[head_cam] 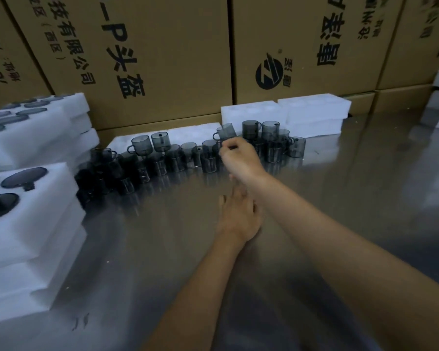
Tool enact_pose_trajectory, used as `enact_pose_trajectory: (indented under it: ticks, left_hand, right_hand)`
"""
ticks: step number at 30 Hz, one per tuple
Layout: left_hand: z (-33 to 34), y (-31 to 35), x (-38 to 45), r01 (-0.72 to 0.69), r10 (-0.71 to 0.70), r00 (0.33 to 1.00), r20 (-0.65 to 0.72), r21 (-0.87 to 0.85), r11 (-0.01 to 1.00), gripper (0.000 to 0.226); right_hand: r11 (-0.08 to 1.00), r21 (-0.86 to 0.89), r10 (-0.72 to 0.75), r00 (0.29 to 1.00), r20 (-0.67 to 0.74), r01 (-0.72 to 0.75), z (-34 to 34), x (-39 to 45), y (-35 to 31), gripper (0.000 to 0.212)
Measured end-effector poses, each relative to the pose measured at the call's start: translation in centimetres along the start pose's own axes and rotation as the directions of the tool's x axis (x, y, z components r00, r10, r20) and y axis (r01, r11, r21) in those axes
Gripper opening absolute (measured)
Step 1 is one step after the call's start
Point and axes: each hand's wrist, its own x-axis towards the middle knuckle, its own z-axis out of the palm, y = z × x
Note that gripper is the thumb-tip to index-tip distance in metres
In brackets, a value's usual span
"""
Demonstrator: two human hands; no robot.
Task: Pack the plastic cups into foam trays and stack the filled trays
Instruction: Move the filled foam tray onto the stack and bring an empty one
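Right hand (235,154) at frame centre, fingers curled near a tilted cup (226,131), grip unclear; left hand (238,214) below, fingers straight.

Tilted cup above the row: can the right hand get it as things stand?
Probably yes. The right hand is raised beside the tilted cup, fingers curled by its handle, nothing between; actual contact is blurred.

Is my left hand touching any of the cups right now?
Apart. The head view shows the left hand flat over bare table, well short of the cups.
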Motion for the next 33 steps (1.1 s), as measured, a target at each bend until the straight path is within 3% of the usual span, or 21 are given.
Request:
enact_pose_trajectory:
  ticks: [5, 9, 14, 17, 20, 24, 29, 33]
  left_hand:
    - [2.1, 1.3, 6.0, -0.040, 0.040, 0.999, 0.000, 0.115, 0.993, 0.034]
    - [3.2, 1.4, 11.0, -0.064, 0.070, 0.996, -0.059, 0.086, 0.994, 0.024]
    - [4.8, 0.4, 15.6, 0.041, -0.020, 0.984, -0.175, 0.113, 0.993, 0.021]
    - [5.5, 0.1, 17.1, 0.063, -0.040, 0.977, -0.210, 0.101, 0.993, 0.023]
    - [6.0, -0.3, 18.0, 0.067, -0.041, 0.975, -0.217, 0.112, 0.992, 0.025]
    - [6.2, -0.6, 18.1, 0.064, -0.038, 0.976, -0.216, 0.116, 0.991, 0.026]
    - [5.9, -0.4, 17.8, 0.072, -0.051, 0.970, -0.236, 0.077, 0.994, 0.030]
    - [4.9, 0.2, 17.0, 0.154, -0.164, 0.963, -0.213, -0.063, 0.986, 0.042]
  right_hand:
    - [0.979, -0.200, -0.083, 0.977, -0.197, 0.043, -8.3, 7.5, 2.9, 0.015]
    - [0.918, -0.396, -0.115, 0.951, -0.288, -0.009, -15.6, 15.0, 4.7, 0.038]
    - [0.747, -0.664, -0.152, 0.977, -0.148, 0.016, -20.2, 22.8, 7.0, 0.070]
    - [0.656, -0.755, -0.121, 0.990, -0.076, 0.022, -21.7, 26.5, 9.1, 0.077]
    - [0.555, -0.832, -0.046, 0.997, -0.062, -0.026, -22.6, 29.3, 10.5, 0.070]
    - [0.479, -0.873, -0.118, 0.980, -0.163, -0.087, -22.2, 30.1, 10.7, 0.050]
    - [0.473, -0.874, -0.225, 0.945, -0.238, -0.108, -21.6, 27.8, 7.1, 0.050]
    - [0.467, -0.883, -0.311, 0.927, -0.210, -0.044, -19.5, 23.0, 3.8, 0.049]
